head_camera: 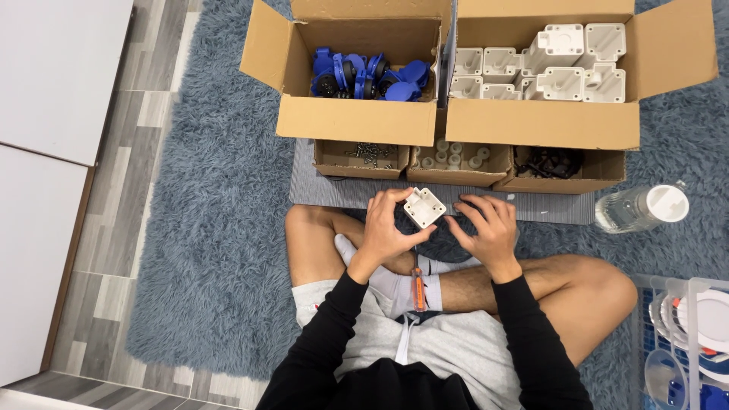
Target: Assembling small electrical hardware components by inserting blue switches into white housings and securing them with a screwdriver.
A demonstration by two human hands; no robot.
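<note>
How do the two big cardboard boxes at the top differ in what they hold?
The left box holds loose blue round parts, piled and filling only part of it. The right box holds white square housings, packed in rows and some stacked, filling most of it. Both are brown, open-flapped and side by side on the grey rug. The left hand holds a white housing like those on the right.

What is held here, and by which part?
The left hand pinches a white square housing by its left edge; the right hand holds nothing.
</note>
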